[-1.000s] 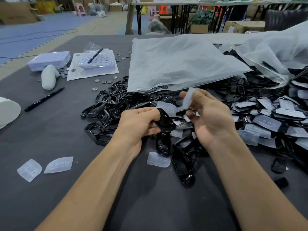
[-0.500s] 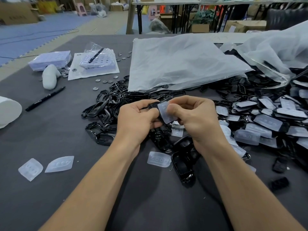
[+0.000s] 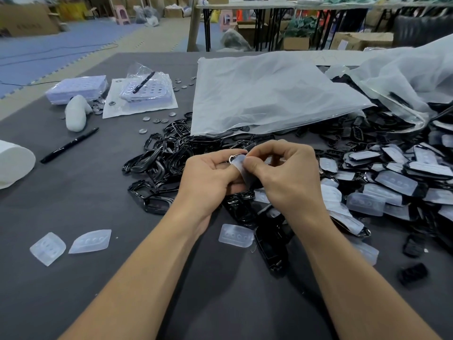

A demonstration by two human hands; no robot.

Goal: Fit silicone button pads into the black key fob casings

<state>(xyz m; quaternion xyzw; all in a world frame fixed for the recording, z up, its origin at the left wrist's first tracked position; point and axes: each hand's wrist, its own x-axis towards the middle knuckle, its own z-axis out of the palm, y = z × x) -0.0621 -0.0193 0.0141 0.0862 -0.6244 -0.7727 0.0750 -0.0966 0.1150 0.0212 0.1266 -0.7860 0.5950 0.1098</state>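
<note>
Assembly takes place in the air above the dark grey table mat [image 3: 73,192], between both hands. Left hand [image 3: 210,175] grips the black plastic key fob casing [image 3: 253,184] from the side, fingers curled round its edge, probably to steady it with the open cavity facing the person. Right hand [image 3: 286,177] pinches the translucent frosted silicone button pad [image 3: 241,166] against the casing, thumb on the pad face and the other fingers curled behind. This grip appears intended to press the pad edge into the cavity rim. Pad and fingers hide most of the casing, so seating depth cannot be judged.

Pad long axis runs diagonally from its upper end beside a small metal ring [image 3: 231,158] at the left thumb tip, down and right toward the right palm. Its broad face is turned up toward the camera.

The held unit hangs over the heap of empty glossy black casings [image 3: 166,158]. Fitted units [image 3: 392,180] lie piled well to the right, presumably the output side.
</note>
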